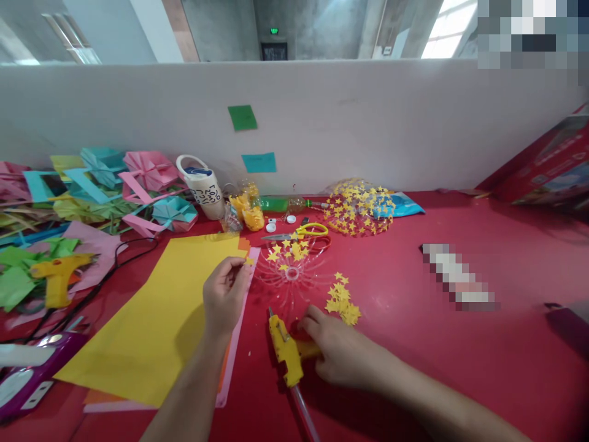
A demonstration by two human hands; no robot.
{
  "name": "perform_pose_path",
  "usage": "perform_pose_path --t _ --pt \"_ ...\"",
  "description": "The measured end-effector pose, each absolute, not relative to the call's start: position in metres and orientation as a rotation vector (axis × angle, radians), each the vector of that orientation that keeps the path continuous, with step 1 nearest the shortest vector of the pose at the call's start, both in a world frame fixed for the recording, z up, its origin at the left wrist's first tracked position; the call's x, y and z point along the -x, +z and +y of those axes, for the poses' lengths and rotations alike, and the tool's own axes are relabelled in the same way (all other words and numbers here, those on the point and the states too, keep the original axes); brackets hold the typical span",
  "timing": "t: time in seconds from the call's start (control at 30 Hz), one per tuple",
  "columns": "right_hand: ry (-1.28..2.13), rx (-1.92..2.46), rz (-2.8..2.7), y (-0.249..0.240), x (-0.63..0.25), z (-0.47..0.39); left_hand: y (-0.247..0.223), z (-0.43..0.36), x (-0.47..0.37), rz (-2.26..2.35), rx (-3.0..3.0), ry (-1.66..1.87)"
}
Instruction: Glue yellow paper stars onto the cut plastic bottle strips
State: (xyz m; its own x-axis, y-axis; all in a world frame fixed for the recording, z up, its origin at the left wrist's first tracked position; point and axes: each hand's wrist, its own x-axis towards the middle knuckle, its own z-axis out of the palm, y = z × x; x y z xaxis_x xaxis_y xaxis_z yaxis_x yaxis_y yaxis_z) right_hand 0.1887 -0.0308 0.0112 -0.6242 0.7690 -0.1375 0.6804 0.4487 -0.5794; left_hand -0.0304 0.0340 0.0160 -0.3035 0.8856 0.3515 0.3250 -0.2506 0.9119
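Observation:
Between thumb and fingertips, my left hand [225, 294] pinches a small yellow paper star [249, 261] above the edge of the stacked paper. My right hand [343, 350] is closed around the handle of a yellow hot glue gun [286, 350], whose nozzle points away from me and whose clear glue stick trails toward me. Just beyond the nozzle is a clear plastic piece with splayed strips [292, 274], with several yellow stars stuck on its far side. To its right lies a pile of loose yellow stars [341, 301].
Yellow paper sheets [170, 307] cover the left side. Behind are scissors [313, 230], a star-covered plastic piece [359, 209], a green bottle [273, 204] and a white tumbler [202, 190]. Folded paper flowers [151, 172] and another glue gun [59, 276] with cables lie left.

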Motion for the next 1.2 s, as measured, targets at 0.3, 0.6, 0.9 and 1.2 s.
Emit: perform_pose_path --t 0.3,0.6,0.9,1.2 --pt "1.294 1.062 -1.897 0.038 -0.215 -0.015 0.014 0.034 0.027 1.517 -1.414 1.476" --pt "1.083 1.134 -1.732 0.016 -0.21 -0.018 0.009 0.018 0.003 1.44 -1.73 1.295" --pt "0.984 1.066 -1.825 0.015 -0.209 -0.016 0.012 0.015 -0.002 1.409 -1.763 1.255" --pt "0.976 1.091 -1.823 0.014 -0.207 -0.016 0.013 0.013 -0.002 1.405 -1.725 1.283"
